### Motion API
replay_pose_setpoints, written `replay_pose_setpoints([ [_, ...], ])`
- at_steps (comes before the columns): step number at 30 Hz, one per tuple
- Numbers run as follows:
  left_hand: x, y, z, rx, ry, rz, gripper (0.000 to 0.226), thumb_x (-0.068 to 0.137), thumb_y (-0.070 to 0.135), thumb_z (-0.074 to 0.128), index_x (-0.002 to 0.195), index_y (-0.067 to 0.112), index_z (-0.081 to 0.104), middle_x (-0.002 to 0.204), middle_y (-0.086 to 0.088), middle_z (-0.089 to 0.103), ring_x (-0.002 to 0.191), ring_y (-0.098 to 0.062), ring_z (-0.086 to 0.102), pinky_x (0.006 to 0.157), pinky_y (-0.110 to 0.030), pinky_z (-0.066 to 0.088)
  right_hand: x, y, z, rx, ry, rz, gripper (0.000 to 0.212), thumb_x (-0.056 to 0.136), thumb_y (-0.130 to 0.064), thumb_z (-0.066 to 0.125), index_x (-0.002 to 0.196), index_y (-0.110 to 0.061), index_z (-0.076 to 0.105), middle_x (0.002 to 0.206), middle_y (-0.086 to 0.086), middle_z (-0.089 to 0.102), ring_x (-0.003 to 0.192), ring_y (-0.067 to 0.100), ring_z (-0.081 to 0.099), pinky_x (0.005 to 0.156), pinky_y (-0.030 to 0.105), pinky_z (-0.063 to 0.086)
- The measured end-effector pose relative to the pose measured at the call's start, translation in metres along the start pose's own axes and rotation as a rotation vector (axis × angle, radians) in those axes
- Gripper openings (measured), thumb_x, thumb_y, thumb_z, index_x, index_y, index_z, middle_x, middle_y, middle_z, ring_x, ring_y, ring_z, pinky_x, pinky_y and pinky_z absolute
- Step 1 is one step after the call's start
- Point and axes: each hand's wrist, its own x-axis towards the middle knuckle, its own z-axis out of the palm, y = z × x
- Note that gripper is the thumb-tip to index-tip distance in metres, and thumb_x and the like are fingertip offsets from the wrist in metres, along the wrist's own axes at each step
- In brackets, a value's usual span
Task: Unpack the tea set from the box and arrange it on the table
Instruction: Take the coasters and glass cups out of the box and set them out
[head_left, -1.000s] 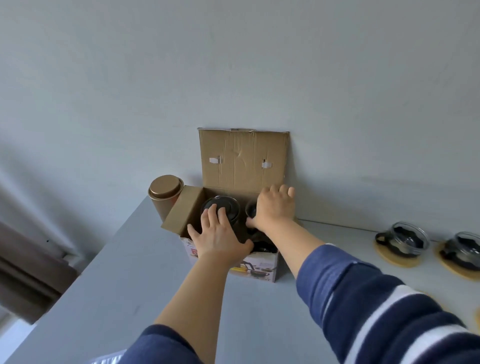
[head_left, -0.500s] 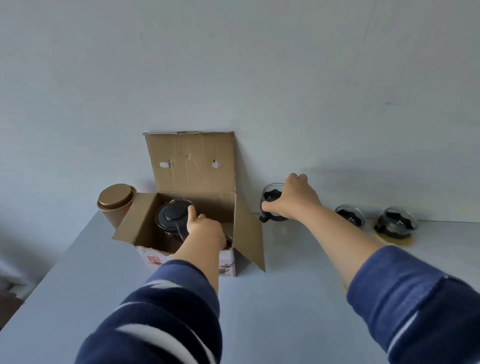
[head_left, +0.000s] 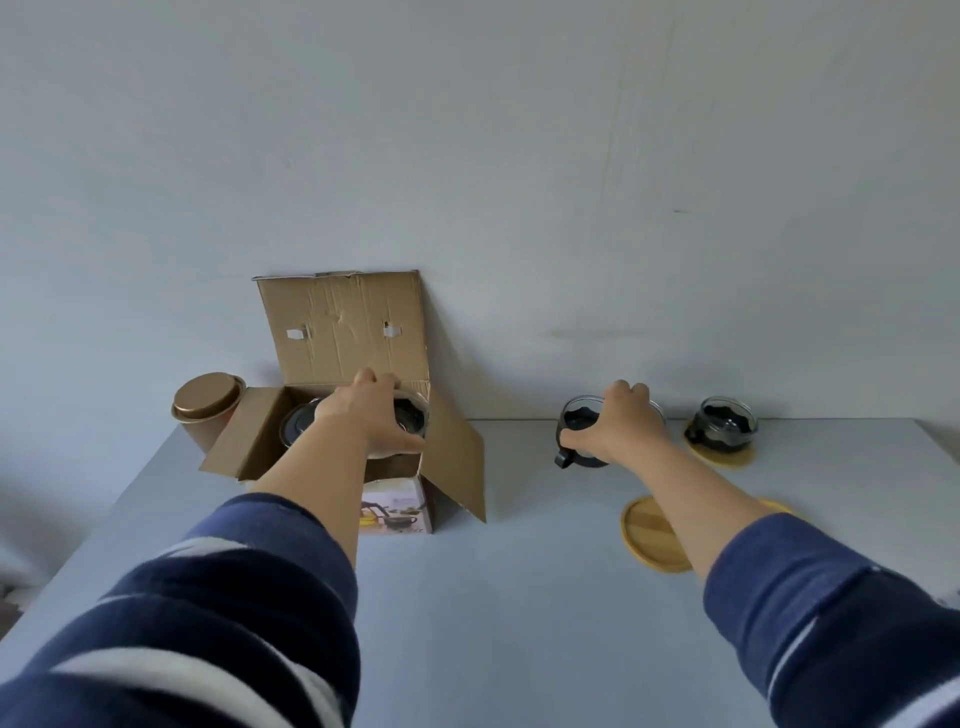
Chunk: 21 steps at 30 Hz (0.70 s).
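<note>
On the table — right hand grips a cup.

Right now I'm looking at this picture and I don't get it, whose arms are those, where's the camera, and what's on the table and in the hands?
There is no machine here. A person wears a camera on the head, so you see their own two arms reaching forward over a grey table. The left hand reaches into an open cardboard box and closes on a glass cup there; a dark lid shows beside it. The right hand grips another glass cup standing on the table. Further right, a third cup sits on a wooden coaster. An empty coaster lies nearer, and a brown tin stands left of the box.
</note>
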Motion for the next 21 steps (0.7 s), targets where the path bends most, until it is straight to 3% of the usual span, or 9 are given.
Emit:
replay_pose_setpoints([
  [6,-0.023,0.067,0.001,-0.235,0.119,0.051,0.092,0.066,0.052,0.076,0.141,0.015,0.036,0.134,-0.004,0.048,0.121,-0.025,0.048,0.102,-0.044,0.046,-0.011,0.064,-0.023,0.006,0.040,0.085,0.094,0.065,-0.047,0.078,0.136,-0.004,0.034,0.136,0.014,0.035,0.119,0.035,0.050,0.085,0.037,0.047],
  [10,-0.037,0.135,0.033,-0.399,0.062,0.119,0.091,0.065,0.048,0.077,0.141,0.015,0.038,0.137,-0.003,0.046,0.129,-0.023,0.044,0.108,-0.041,0.040,-0.021,0.113,-0.034,0.060,0.108,0.144,0.089,0.064,-0.045,0.079,0.132,-0.004,0.039,0.136,0.014,0.037,0.119,0.037,0.051,0.090,0.039,0.049],
  [15,-0.051,0.209,0.093,-0.557,-0.050,0.148,0.092,0.064,0.044,0.078,0.142,0.017,0.038,0.137,0.000,0.045,0.130,-0.022,0.042,0.107,-0.037,0.041,-0.032,0.177,-0.032,0.176,0.191,0.196,0.073,0.071,-0.040,0.078,0.123,-0.004,0.042,0.126,0.011,0.038,0.098,0.034,0.060,0.072,0.032,0.043],
  [21,-0.060,0.265,0.145,-0.702,-0.131,0.119,0.090,0.069,0.032,0.077,0.144,0.014,0.032,0.138,-0.001,0.044,0.127,-0.020,0.041,0.106,-0.037,0.041,-0.028,0.228,-0.015,0.243,0.249,0.229,0.076,0.070,-0.043,0.079,0.126,-0.007,0.043,0.128,0.010,0.038,0.105,0.033,0.059,0.081,0.040,0.053],
])
